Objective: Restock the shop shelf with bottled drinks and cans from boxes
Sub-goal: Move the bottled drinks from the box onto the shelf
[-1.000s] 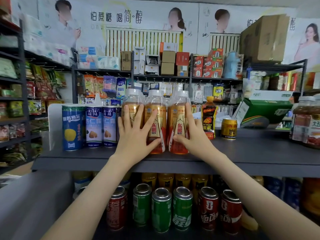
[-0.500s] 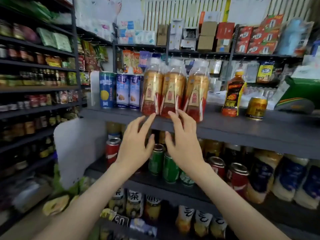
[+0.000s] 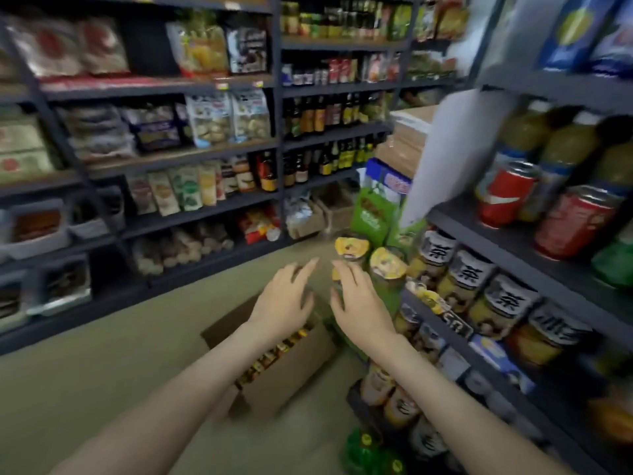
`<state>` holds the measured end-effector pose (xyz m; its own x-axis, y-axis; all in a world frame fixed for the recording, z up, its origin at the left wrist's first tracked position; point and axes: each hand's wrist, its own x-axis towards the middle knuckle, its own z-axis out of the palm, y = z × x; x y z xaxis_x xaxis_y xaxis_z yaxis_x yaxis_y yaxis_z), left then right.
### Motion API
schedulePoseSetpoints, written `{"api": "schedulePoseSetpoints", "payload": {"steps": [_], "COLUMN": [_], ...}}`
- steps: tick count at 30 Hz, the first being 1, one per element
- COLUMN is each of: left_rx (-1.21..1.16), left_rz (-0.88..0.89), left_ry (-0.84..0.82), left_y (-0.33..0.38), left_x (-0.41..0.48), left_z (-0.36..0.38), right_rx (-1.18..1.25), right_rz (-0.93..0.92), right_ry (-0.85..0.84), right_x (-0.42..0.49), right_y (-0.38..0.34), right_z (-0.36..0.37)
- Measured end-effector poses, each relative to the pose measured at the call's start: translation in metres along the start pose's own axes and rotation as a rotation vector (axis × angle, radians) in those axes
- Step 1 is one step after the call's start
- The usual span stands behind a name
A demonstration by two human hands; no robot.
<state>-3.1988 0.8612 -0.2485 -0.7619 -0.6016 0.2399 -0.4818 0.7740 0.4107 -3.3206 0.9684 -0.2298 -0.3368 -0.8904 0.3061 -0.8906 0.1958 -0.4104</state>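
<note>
Your left hand [image 3: 284, 305], right hand [image 3: 361, 303] empty, fingers wide; box [image 3: 294, 375] at 6 o'clock. Rushed reach could topple yellow-topped drinks [image 3: 352, 248] at 1 o'clock.

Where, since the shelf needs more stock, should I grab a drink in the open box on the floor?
By its top, from straight above: the drinks stand packed in the cardboard box, only their tops showing, the walls blocking their sides.

Cardboard box [image 3: 298, 365] partly behind left hand [image 3: 284, 303]; shelf bottles [image 3: 469, 279] blurred.
</note>
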Motion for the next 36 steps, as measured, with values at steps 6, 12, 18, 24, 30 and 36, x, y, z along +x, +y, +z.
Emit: {"api": "schedulePoseSetpoints", "payload": {"steps": [6, 12, 18, 24, 30, 36], "left_rx": [0.056, 0.091, 0.038, 0.015, -0.010, 0.042], "left_rz": [-0.252, -0.425, -0.540, -0.673, -0.778, -0.843], "left_ry": [-0.058, -0.223, -0.385, -0.546, -0.568, -0.614], "left_y": [-0.150, -0.256, -0.314, -0.359, -0.430, -0.542], "left_x": [-0.022, -0.020, 0.008, 0.051, 0.096, 0.109], "left_z": [-0.009, -0.011, 0.019, 0.079, 0.183, 0.351], "right_rx": [-0.057, -0.022, -0.038, -0.072, -0.202, -0.262], "right_rz": [-0.078, 0.043, 0.163, 0.180, 0.067, -0.029], "right_ry": [-0.192, -0.385, -0.576, -0.758, -0.906, -1.009], "right_x": [0.086, 0.139, 0.177, 0.227, 0.289, 0.306], "right_y": [-0.046, -0.061, -0.016, 0.055, 0.128, 0.205], "right_z": [0.123, 0.214, 0.267, 0.329, 0.436, 0.607]}}
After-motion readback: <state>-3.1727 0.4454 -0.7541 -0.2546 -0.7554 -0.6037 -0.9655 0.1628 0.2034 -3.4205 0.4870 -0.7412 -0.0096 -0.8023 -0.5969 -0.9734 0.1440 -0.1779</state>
